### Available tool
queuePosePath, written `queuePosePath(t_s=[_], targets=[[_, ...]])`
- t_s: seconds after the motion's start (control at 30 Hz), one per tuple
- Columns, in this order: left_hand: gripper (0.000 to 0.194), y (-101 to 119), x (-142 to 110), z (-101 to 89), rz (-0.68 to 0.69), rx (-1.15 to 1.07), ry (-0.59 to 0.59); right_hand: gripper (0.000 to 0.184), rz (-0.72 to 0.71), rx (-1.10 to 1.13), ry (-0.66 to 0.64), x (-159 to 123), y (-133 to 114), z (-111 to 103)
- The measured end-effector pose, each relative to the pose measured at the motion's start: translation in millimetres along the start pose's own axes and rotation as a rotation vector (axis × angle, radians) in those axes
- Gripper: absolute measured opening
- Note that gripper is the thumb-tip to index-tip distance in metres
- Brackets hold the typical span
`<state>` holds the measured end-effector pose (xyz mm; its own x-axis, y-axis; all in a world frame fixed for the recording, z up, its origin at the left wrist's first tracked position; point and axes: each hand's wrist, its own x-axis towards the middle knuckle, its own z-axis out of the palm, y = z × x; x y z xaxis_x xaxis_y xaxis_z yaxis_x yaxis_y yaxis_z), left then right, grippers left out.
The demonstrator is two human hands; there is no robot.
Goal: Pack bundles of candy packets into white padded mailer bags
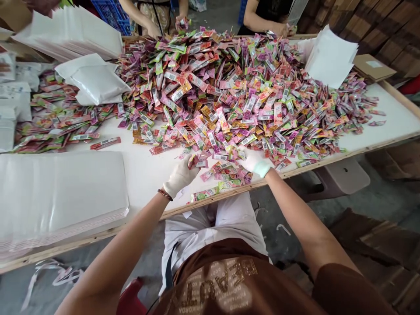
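A big heap of small colourful sachets [229, 87] covers the middle of the white table [144, 170]. My left hand [180, 175], in a white glove, is closed around a few pink sachets at the heap's near edge. My right hand [253, 161], also gloved, rests with bent fingers on sachets just to the right. Between the hands lies a small loose cluster of sachets [226, 175] near the table's front edge.
A stack of clear plastic bags [59, 197] lies at the near left. White bags [95, 81] sit at the back left, and white sheets [330, 57] at the back right. Other people's arms [144, 19] reach in across the table. A stool [341, 177] stands under the right edge.
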<state>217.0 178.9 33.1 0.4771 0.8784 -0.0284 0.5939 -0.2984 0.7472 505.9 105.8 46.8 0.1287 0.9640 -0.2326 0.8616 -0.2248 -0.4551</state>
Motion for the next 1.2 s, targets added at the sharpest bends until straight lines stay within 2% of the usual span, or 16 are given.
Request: queuePosePath(t_s=[0.07, 0.13, 0.23, 0.3, 0.4, 0.53, 0.63, 0.7, 0.77, 0.87, 1.0, 1.1, 1.2], targets=[[0.022, 4, 10, 13.8, -0.023, -0.01, -0.031, 0.049, -0.099, -0.001, -0.103, 10, -9, 11], [0.031, 8, 18, 32.2, -0.097, 0.055, -0.124, 0.057, -0.154, -0.068, -0.193, 20, -19, 25], [0.03, 10, 27, 52.4, -0.2, 0.166, -0.245, 0.05, -0.155, -0.185, -0.241, 27, -27, 40], [0.023, 8, 29, 53.9, -0.217, 0.183, -0.283, 0.041, -0.157, -0.168, -0.208, 27, -27, 42], [0.017, 1, 28, 37.6, -0.223, 0.202, -0.292, 0.033, -0.148, -0.113, -0.137, 20, -20, 29], [0.017, -9, 13, 4.4, -0.089, 0.198, -0.26, 0.034, -0.107, -0.108, -0.104, 12, -8, 7], [0.015, -12, -9, -3.9, 0.076, 0.205, -0.328, 0.033, -0.086, -0.115, -0.127, 10, -5, 4], [0.016, -12, -24, 2.7, 0.126, 0.268, -0.417, 0.032, -0.081, -0.131, -0.154, 11, -7, 12], [0.018, -11, -34, 14.4, 0.121, 0.34, -0.5, 0.033, -0.079, -0.152, -0.18, 14, -12, 23], [0.019, -10, -37, 28.1, 0.104, 0.455, -0.571, 0.034, -0.083, -0.174, -0.194, 19, -20, 36], [0.024, -7, -34, 25.6, 0.239, 0.591, -0.515, 0.038, -0.119, -0.184, -0.194, 22, -25, 33], [0.028, 1, -37, 22.6, 0.348, 0.508, -0.44, 0.041, -0.142, -0.164, -0.2, 19, -23, 21], [0.035, 18, -42, 37.8, 0.423, 0.367, -0.401, 0.038, -0.234, -0.231, -0.309, 15, -24, 17]])
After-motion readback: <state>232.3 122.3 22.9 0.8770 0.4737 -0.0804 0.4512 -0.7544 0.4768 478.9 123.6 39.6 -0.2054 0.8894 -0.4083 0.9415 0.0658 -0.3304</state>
